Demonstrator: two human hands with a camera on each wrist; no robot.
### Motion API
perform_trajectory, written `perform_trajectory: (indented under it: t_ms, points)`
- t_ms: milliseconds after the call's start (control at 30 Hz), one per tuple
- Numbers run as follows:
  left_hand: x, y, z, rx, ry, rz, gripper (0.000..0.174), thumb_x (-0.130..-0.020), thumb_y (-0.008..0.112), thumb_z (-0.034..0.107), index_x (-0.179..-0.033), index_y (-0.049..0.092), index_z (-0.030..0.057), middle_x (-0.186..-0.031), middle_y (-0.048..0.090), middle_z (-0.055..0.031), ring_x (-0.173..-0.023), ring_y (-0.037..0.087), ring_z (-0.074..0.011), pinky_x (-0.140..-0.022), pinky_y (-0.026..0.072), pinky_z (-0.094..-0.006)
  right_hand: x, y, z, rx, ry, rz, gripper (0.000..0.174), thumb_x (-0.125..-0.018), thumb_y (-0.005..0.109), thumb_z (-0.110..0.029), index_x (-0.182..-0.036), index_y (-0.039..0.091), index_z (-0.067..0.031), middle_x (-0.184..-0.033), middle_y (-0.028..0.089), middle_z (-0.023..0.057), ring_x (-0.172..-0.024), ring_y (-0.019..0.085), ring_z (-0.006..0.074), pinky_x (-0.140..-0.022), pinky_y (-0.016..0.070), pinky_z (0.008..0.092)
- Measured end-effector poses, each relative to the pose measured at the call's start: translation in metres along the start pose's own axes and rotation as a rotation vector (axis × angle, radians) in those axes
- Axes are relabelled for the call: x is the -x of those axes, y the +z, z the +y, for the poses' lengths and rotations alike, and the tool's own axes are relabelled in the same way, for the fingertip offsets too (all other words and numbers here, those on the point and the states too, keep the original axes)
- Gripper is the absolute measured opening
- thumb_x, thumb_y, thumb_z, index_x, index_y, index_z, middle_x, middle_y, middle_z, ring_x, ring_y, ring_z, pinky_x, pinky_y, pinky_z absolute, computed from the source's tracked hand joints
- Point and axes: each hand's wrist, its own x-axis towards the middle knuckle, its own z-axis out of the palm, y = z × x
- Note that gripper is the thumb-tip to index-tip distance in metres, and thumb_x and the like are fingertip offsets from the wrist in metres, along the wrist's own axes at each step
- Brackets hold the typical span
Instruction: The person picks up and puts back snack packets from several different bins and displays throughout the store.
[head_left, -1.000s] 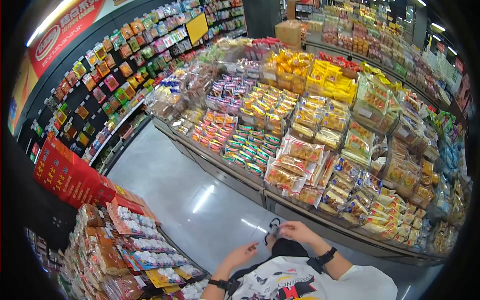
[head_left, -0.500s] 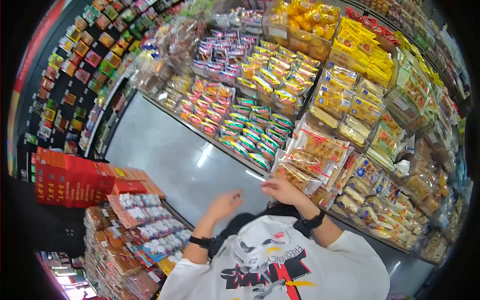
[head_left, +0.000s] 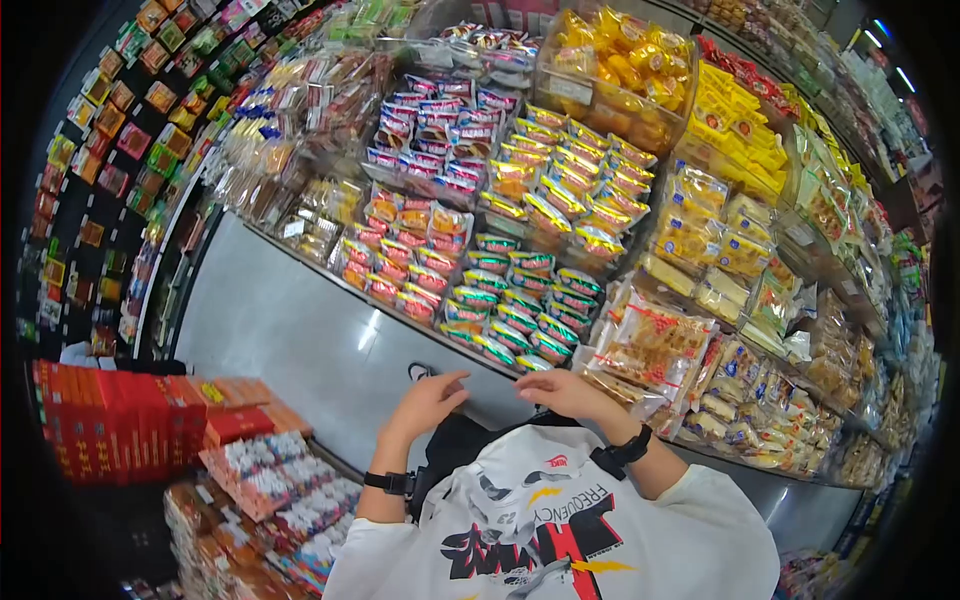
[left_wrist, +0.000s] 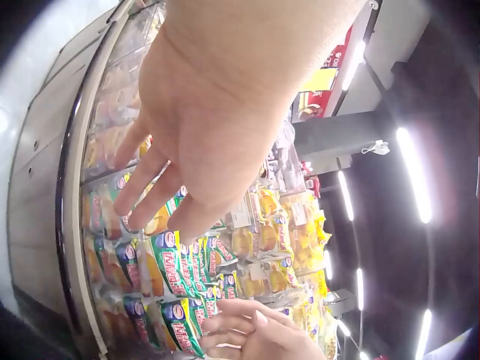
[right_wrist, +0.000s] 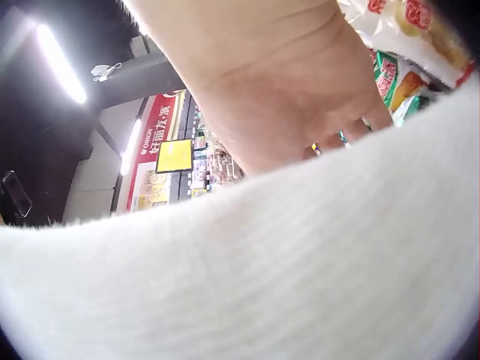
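My left hand point(head_left: 425, 402) is held out in front of the body at the shelf's front edge, fingers loosely extended and nothing in them. Opposite it, my right hand point(head_left: 570, 392) reaches inward with relaxed fingers, also holding nothing. Just beyond the hands lie green-and-white wrapped snack packets point(head_left: 515, 310) in rows; the left wrist view shows these packets point(left_wrist: 172, 266) behind the spread left fingers. Closest to the right hand are large clear bags of baked goods with red print point(head_left: 650, 345). A white sleeve point(right_wrist: 240, 277) covers much of the right wrist view and hides the right fingertips.
Red-and-yellow packets point(head_left: 405, 255) and yellow packets point(head_left: 735, 125) fill neighbouring bins of the sloping display. Red boxes point(head_left: 120, 420) are stacked at left, beside another stand of bagged goods point(head_left: 270, 465). Grey floor point(head_left: 280, 315) runs between the stands.
The head view has tilted down and come closer to the display. Both hands have risen towards the shelf edge and now lie nearly level. They stay empty throughout.
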Motion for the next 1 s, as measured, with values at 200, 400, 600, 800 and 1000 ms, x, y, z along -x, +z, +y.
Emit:
perform_trajectory:
  t_ms: [200,400,600,800,1000]
  points:
    - [-0.050,-0.062,-0.078,-0.010,0.152,-0.089,0.044,-0.098,0.067,0.030,-0.135,0.065,0.0087,-0.110,0.075,-0.0158,-0.099,0.073,-0.0323,-0.087,0.0570,-0.0417,-0.066,0.046,-0.052,0.097,0.094,0.068,0.034,-0.105,0.065,-0.022,-0.130,0.066,-0.0001,-0.114,0.074,0.0076,-0.105,0.067,0.0128,-0.093,0.0535,0.0305]
    - [-0.073,-0.143,-0.133,-0.049,0.320,-0.111,0.044,-0.097,0.068,0.032,-0.136,0.065,0.0102,-0.108,0.075,-0.0144,-0.098,0.072,-0.0309,-0.084,0.0572,-0.0411,-0.174,0.091,-0.102,-0.040,0.153,0.146,0.033,-0.102,0.068,-0.023,-0.128,0.069,-0.0027,-0.112,0.075,0.0073,-0.099,0.069,0.0162,-0.089,0.0553,0.0330]
    - [-0.028,-0.218,-0.204,0.111,0.265,-0.002,0.043,-0.094,0.069,0.031,-0.132,0.066,0.0090,-0.108,0.075,-0.0168,-0.098,0.071,-0.0361,-0.085,0.0566,-0.0441,-0.299,0.165,-0.147,0.170,0.066,-0.121,0.034,-0.104,0.067,-0.024,-0.129,0.067,-0.0005,-0.117,0.074,0.0093,-0.107,0.069,0.0169,-0.096,0.0541,0.0331]
    - [0.039,-0.270,-0.274,-0.237,-0.032,-0.021,0.049,-0.092,0.070,0.035,-0.135,0.066,0.0109,-0.114,0.073,-0.0194,-0.102,0.071,-0.0376,-0.089,0.0557,-0.0471,-0.407,0.255,-0.178,0.248,-0.024,-0.337,0.035,-0.103,0.065,-0.023,-0.129,0.068,0.0001,-0.115,0.075,0.0136,-0.106,0.070,0.0205,-0.096,0.0544,0.0357]
    - [0.058,-0.313,-0.318,-0.056,-0.174,0.152,0.055,-0.094,0.068,0.043,-0.140,0.063,0.0133,-0.117,0.073,-0.0200,-0.105,0.069,-0.0406,-0.093,0.0542,-0.0490,-0.485,0.305,-0.225,0.422,-0.059,-0.533,0.040,-0.102,0.064,-0.029,-0.130,0.067,0.0009,-0.116,0.075,0.0173,-0.104,0.071,0.0249,-0.093,0.0542,0.0368]
